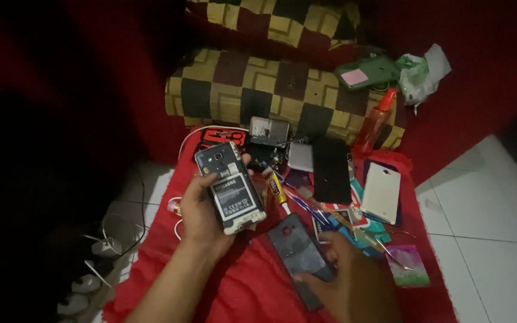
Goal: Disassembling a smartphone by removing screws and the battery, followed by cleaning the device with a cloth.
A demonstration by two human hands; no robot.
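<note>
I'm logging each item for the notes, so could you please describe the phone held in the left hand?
The phone is a smartphone seen from behind with its back cover off, showing a grey-labelled battery in its bay, a camera lens above it and a pale, worn frame. The left hand grips it by the edges, tilted, top end pointing away, above the red cloth. Nothing else touches it.

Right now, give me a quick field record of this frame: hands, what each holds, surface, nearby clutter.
left hand: grips an opened phone, back cover off, battery showing
right hand: rests on a dark back cover lying flat
surface: red cloth over white floor tiles
near the phone: small glue tube, black phone face down, white cover
behind: checkered cushion, orange spray bottle, green case
light: dim, left side in shadow
</note>
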